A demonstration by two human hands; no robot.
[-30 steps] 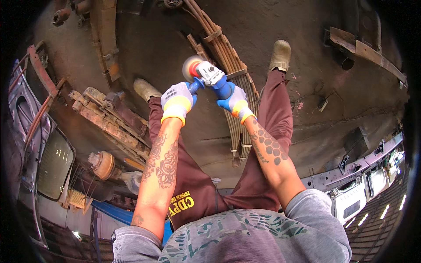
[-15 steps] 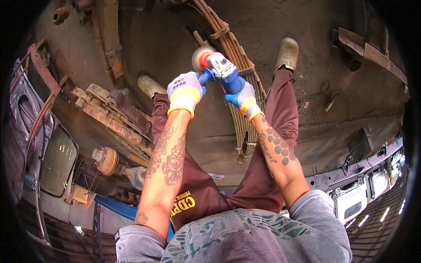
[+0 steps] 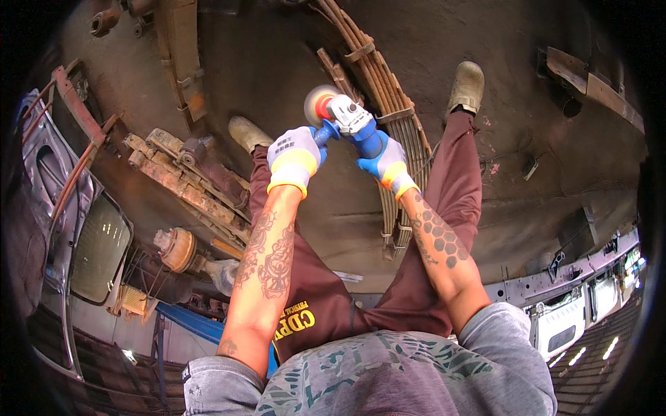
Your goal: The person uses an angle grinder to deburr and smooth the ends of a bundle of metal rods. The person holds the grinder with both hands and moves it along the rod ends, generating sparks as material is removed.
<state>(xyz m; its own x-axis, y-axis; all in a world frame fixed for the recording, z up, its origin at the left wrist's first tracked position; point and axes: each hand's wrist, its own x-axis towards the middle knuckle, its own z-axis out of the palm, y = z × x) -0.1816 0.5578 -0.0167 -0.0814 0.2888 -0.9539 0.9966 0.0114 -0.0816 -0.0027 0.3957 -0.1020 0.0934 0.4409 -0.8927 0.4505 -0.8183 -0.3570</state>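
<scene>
Both my gloved hands hold an angle grinder (image 3: 352,119) with a blue body and a silver-white head. My left hand (image 3: 293,156), in a white, yellow-cuffed glove, is wrapped round its blue side handle (image 3: 326,132). Round the rear of the body closes my right hand (image 3: 388,163), gloved in white and blue. At the tool's front a round disc (image 3: 321,104) with a red-orange centre looks blurred, as if spinning. Behind and right of the grinder lies a long, curved leaf spring pack (image 3: 399,111) of stacked, brownish strips, clamped by bands. Whether the disc touches it I cannot tell.
Another leaf spring stack (image 3: 180,180) and a rusty hub on an axle (image 3: 180,251) lie to my left. Beyond them stands a vehicle door (image 3: 76,222). My boots (image 3: 466,87) flank the spring on the dark ground. A bent metal bracket (image 3: 590,83) lies far right.
The view has shifted slightly, so the surroundings sit a little further right. The grinder stays in both hands, with its disc now a bit further from the spring pack.
</scene>
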